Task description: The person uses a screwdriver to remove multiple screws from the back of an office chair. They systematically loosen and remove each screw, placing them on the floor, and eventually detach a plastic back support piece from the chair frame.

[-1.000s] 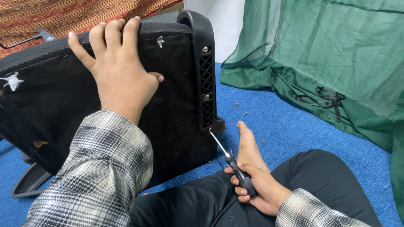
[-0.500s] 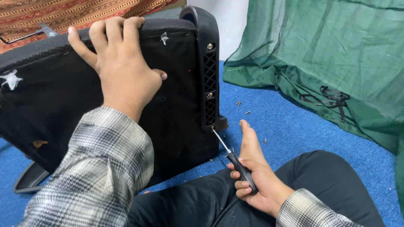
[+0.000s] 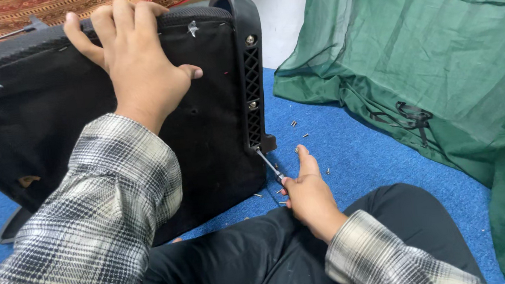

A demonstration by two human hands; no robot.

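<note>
Head view: two hands at work on one upturned black chair seat.

The left hand is clenched over the top edge of the chair seat, which stands tilted on the blue carpet, its underside facing the person. The right hand is closed around one screwdriver, whose tip meets the lower end of the black armrest bracket; two screw heads show on that bracket. Several loose screws lie scattered on the carpet. One green net cloth is heaped at right; a patterned red fabric hangs behind.
</note>
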